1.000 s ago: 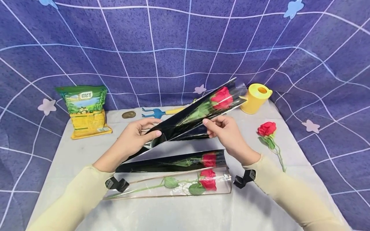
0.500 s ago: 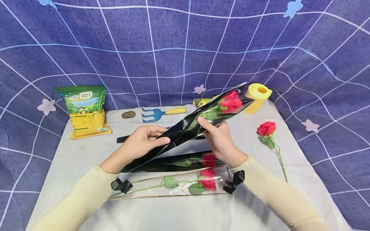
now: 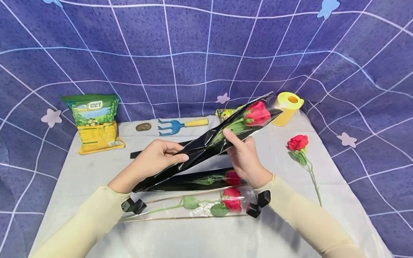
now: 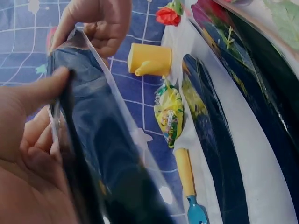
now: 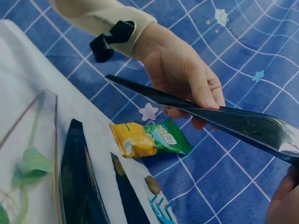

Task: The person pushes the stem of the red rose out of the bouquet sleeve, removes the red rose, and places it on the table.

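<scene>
Both hands hold a black, clear-fronted flower sleeve [image 3: 201, 145] at a slant above the table. Inside its upper right end shows a red rose [image 3: 258, 114] with green leaves. My left hand [image 3: 158, 157] grips the sleeve's lower half, thumb on top and fingers beneath. Closer to the bloom, my right hand [image 3: 245, 157] pinches the sleeve with its thumb across the front. In the left wrist view the sleeve's dark back [image 4: 107, 121] runs between the hands. The right wrist view shows its narrow end [image 5: 135, 88] sticking out past the left hand [image 5: 182, 74].
Below lie a black-sleeved rose [image 3: 193, 181] and a rose in a clear sleeve [image 3: 191, 203]. Another black sleeve [image 3: 137, 154] is partly hidden behind. Around them are a loose rose [image 3: 297, 143], yellow watering can [image 3: 287, 109], small packet [image 3: 224, 114], hand rake [image 3: 174, 127], stone [image 3: 143, 127] and green-yellow bag [image 3: 96, 123].
The right hand has shifted left and lower, its thumb now across the sleeve's front. The held sleeve has moved slightly right and looks narrower at the mouth. The left hand has moved slightly right.
</scene>
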A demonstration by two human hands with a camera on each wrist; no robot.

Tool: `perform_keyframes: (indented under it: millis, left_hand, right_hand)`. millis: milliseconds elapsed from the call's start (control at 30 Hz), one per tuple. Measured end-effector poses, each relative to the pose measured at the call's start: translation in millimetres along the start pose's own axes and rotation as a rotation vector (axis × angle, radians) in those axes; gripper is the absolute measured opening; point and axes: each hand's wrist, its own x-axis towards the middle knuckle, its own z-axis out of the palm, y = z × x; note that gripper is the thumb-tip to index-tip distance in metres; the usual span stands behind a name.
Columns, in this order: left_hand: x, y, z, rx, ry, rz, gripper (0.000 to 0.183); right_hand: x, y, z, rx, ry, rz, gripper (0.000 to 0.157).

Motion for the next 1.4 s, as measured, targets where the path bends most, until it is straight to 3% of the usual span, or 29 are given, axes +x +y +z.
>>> perform_keyframes:
  millis: [167, 267, 500, 733, 867, 1100, 1400]
  left_hand:
    - [-4.7, -1.6, -2.5, -0.060, -0.021, -0.042, 0.037]
    - [-5.2, -0.5, -0.2, -0.026, 0.007, -0.047, 0.039]
    - [-3.5, -0.2, 7.7, 0.007, 0.051, -0.041, 0.031]
    - [-5.7, 0.1, 5.7, 0.055, 0.059, -0.018, 0.027]
    - [-6.1, 2.5, 5.8, 0.074, 0.062, -0.022, 0.030]
    - [-6.2, 9.8, 6.7, 0.088, 0.085, -0.050, 0.033]
    - [-7.8, 5.8, -3.5, 0.134, 0.075, -0.052, 0.036]
  right_hand:
    - [5.7, -3.2, -0.9, 0.072, 0.019, -0.061, 0.047]
    - [6.6, -2.8, -0.6, 0.090, 0.014, -0.056, 0.045]
    - [3.3, 2.6, 7.3, 0.003, 0.013, -0.006, 0.039]
    - [1.8, 4.4, 8.7, -0.077, -0.051, 0.028, 0.044]
    - [-1.7, 7.9, 11.1, -0.130, -0.036, 0.046, 0.041]
    - [-7.0, 10.8, 13.8, -0.122, -0.047, 0.085, 0.041]
    - [1.7, -3.8, -1.4, -0.102, -0.030, 0.105, 0.053]
